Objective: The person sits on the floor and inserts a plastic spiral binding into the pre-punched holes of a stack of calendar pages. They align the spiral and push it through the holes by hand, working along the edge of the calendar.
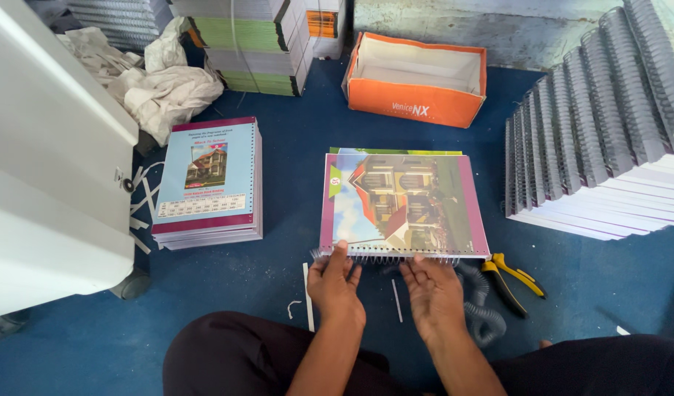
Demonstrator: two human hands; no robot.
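Note:
A notebook (pixel 403 202) with a picture of a house on its cover lies on the blue floor in front of me. A wire spiral (pixel 396 256) runs along its near edge. My left hand (pixel 335 281) has its fingers on the left part of that spiral. My right hand (pixel 431 287) rests its fingertips on the spiral's middle, fingers spread. Neither hand lifts the notebook.
Pliers with yellow and black handles (pixel 511 279) and coiled grey wire (pixel 481 304) lie to the right. A pile of unbound notebooks (pixel 209 183) sits left, bound stacks (pixel 601 147) fan out right, an orange box (pixel 418 77) stands behind, a white machine (pixel 51 161) at far left.

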